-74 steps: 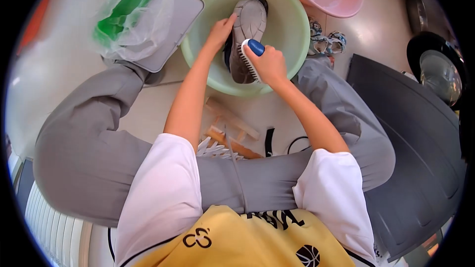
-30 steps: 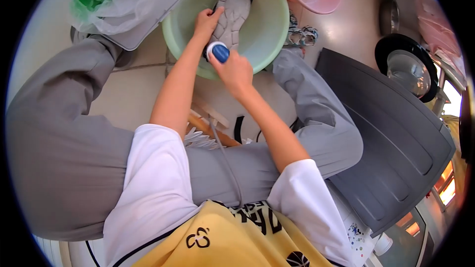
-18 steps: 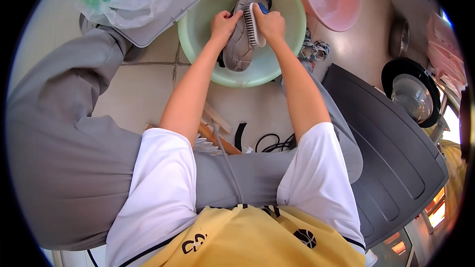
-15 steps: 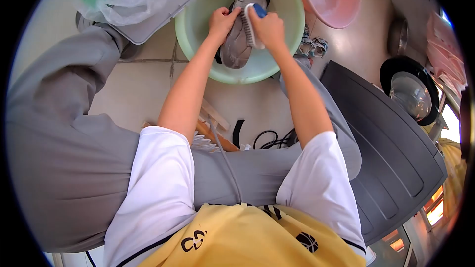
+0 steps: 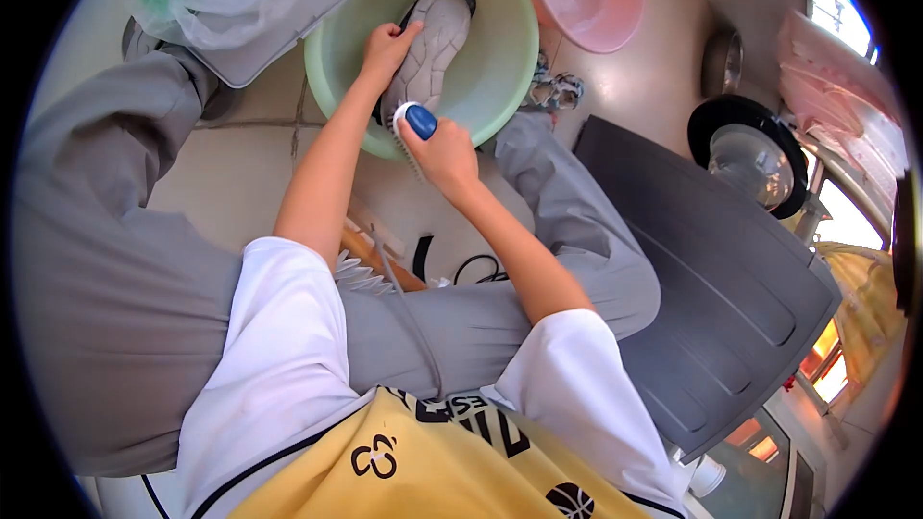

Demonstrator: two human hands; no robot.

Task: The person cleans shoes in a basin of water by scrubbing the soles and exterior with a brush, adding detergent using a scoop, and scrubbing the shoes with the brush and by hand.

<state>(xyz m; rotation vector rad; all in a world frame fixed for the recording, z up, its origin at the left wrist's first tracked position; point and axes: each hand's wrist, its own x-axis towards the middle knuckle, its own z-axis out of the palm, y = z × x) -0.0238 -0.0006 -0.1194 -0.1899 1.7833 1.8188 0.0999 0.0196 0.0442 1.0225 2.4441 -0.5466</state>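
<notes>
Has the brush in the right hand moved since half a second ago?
Yes. Against the green basin, the brush has moved toward the person's body, from along the middle of the shoe to the basin's near rim.

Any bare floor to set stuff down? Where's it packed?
Bare: floor between left leg, left arm and green basin; also between sandals and metal pan. Crowded: between the arms, with wood, black strip and cord.
</notes>
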